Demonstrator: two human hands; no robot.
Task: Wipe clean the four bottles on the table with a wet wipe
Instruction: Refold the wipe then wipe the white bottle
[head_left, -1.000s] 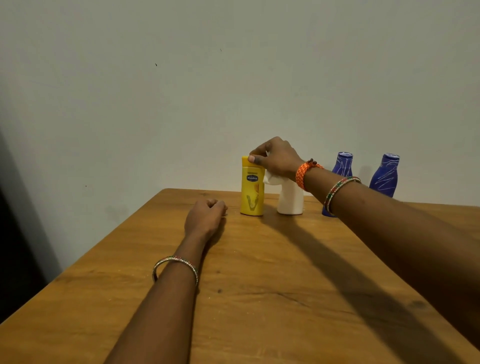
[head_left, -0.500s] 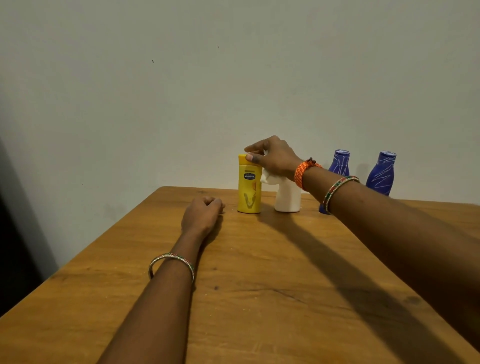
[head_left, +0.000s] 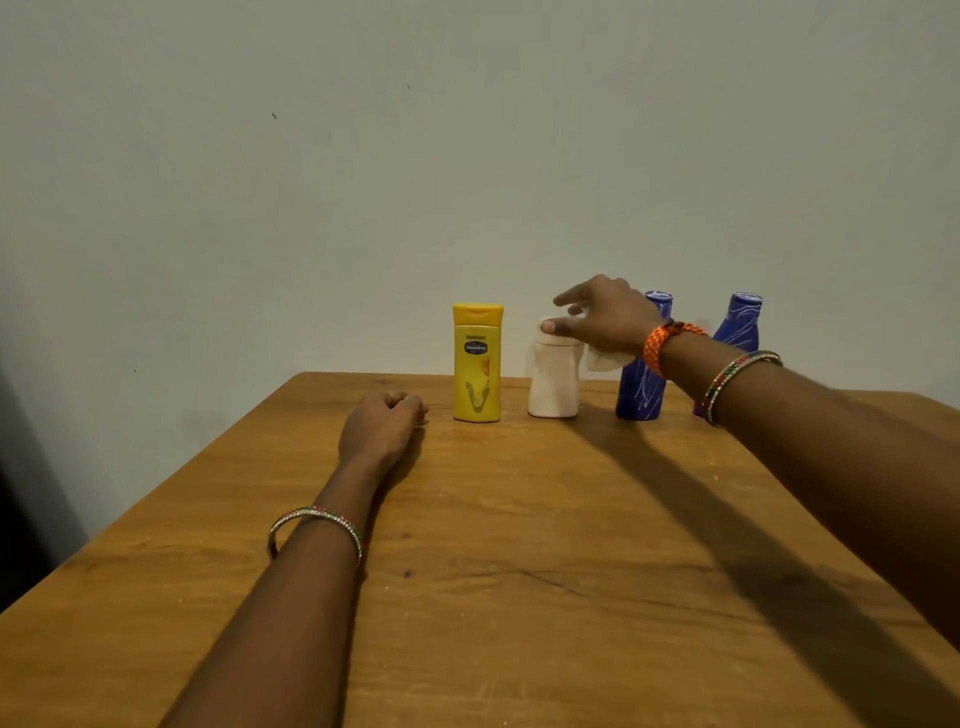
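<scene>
Right hand (head_left: 605, 317) is gripping a wipe (head_left: 605, 359) over the white bottle (head_left: 555, 379) beside the yellow bottle (head_left: 477, 364), left hand (head_left: 382, 426) is resting fisted on the table (head_left: 519, 571), bottle contents unseen.

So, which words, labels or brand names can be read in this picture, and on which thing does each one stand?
"Vaseline": on the dark oval badge of the yellow bottle.
A small line above that badge: too blurred to read.
White bottle: no text shows.
Two blue bottles: only white streaks, no readable words; marks on their caps are too small to read.
</scene>
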